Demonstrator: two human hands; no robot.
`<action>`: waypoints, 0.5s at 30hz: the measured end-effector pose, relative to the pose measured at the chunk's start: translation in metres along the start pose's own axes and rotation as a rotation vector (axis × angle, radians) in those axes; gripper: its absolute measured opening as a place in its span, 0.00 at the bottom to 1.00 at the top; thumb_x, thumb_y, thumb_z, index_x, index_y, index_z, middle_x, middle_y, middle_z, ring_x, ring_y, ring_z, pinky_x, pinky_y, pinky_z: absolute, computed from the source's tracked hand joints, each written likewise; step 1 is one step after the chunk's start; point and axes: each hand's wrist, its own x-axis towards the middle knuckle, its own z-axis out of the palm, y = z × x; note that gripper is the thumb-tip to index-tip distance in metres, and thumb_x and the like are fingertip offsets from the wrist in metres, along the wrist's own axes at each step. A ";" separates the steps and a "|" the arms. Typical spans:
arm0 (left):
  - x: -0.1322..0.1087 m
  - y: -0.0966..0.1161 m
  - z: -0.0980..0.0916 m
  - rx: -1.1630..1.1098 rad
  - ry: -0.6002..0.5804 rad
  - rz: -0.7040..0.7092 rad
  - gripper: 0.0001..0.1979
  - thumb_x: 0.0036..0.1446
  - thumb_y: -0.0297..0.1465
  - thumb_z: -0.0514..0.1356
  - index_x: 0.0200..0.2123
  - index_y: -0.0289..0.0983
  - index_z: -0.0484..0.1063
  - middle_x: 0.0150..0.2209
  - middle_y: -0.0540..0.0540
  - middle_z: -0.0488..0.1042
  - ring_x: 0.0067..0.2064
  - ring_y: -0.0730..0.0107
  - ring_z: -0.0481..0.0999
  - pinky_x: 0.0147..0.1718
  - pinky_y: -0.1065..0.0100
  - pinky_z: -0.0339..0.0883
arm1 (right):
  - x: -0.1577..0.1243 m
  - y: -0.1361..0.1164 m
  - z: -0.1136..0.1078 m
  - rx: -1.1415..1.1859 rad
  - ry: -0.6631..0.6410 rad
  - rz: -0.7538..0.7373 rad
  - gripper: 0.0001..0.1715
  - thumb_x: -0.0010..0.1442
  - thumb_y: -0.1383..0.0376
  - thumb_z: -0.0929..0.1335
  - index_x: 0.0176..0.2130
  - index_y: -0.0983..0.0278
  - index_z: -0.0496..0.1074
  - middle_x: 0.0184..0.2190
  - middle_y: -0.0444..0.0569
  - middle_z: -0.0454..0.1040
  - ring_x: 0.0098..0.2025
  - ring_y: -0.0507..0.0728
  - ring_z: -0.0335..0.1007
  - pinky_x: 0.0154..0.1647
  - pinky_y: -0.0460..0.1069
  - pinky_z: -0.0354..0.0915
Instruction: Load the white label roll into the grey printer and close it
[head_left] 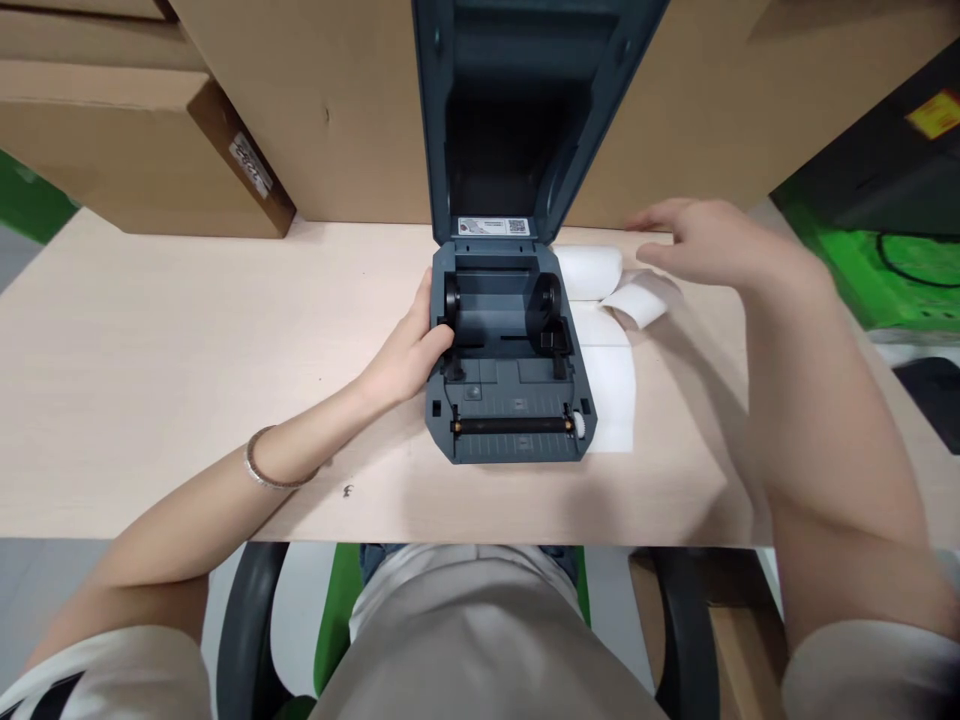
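Observation:
A dark grey label printer (495, 373) sits on the desk with its lid (517, 130) raised and its inside bay bare of any roll. My left hand (411, 352) grips the printer's left side, the thumb over the rim and the other fingers partly hidden behind the wall. To the right of the printer lies a white roll of label paper (589, 272), with a loose curled strip (643, 298) and a flat length (611, 395) trailing toward me. Over and just right of this paper hovers my right hand (701, 240), fingers stretched and apart, holding nothing.
Tall cardboard (322, 110) stands behind the printer, and a cardboard box (142, 150) is at the back left of the desk (187, 370). At right are a black and green box (892, 250) and a dark flat object (930, 400). Chair armrests flank me below the desk edge.

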 end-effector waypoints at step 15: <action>-0.001 -0.005 -0.001 0.040 0.040 -0.078 0.44 0.60 0.36 0.57 0.78 0.45 0.48 0.80 0.51 0.52 0.81 0.46 0.50 0.81 0.46 0.44 | 0.018 -0.033 0.027 -0.231 0.015 -0.198 0.38 0.55 0.59 0.76 0.62 0.67 0.72 0.57 0.64 0.76 0.55 0.69 0.71 0.53 0.58 0.63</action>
